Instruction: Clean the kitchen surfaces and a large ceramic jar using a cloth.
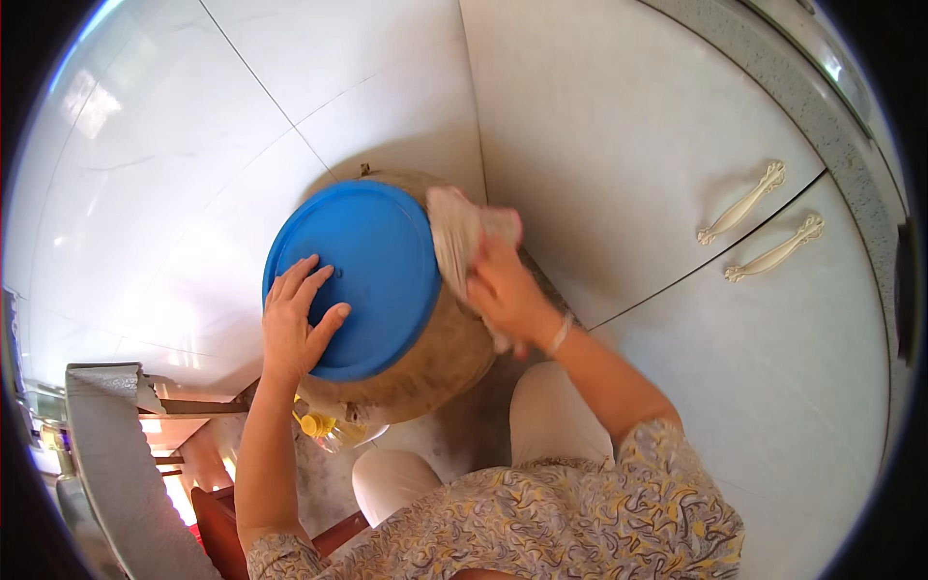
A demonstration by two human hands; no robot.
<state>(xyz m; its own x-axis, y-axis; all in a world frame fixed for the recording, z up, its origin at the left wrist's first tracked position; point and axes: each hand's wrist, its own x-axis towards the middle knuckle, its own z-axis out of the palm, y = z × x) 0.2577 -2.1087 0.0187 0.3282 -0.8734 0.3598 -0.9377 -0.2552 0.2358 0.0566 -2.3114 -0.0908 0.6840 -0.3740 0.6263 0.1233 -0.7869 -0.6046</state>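
Note:
A round blue plastic lid [384,239] covers a brownish barrel-like container [406,377] that stands in the corner before me. My left hand [293,319] rests on the lid's left part with fingers spread, holding nothing. In my right hand [507,290] is a pale cloth [453,232] with a pinkish edge, bunched under the fingers. The cloth lies against the container's right side, just beyond the lid's rim. Hand and cloth are slightly blurred. The container's lower part and far side are mostly hidden.
White tiled wall [174,145] rises behind and left of the container. At right are white cabinet doors [616,145] with ornate cream handles [743,203]. A clear bottle with a yellow cap [317,424] stands by my left forearm. A covered shelf or table edge [109,449] is at lower left.

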